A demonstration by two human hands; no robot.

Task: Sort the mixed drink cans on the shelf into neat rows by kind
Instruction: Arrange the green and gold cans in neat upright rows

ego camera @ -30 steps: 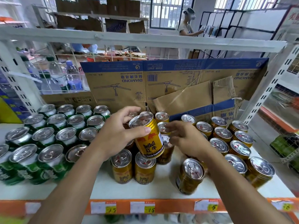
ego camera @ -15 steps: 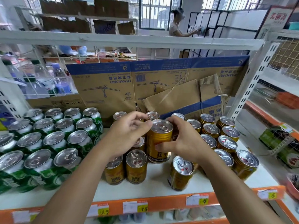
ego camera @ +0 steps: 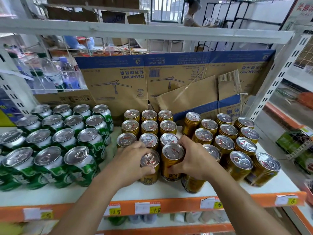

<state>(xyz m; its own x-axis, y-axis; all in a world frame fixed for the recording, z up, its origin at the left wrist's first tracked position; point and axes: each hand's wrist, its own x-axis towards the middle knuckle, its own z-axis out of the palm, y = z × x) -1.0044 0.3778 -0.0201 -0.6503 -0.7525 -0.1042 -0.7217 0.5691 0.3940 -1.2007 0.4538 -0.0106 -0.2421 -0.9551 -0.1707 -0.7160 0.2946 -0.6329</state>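
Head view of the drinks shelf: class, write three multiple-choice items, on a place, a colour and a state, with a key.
1. The green cans stand where, relative to the gold cans? A right B left C on top
2. The shelf's front edge is: A blue B white C orange
3. The right hand is: A gripping a front gold can B open flat C holding a bottle
Key: 1 B, green block sits leftmost; 2 C, orange strip bears price tags; 3 A, its fingers curl round that can.
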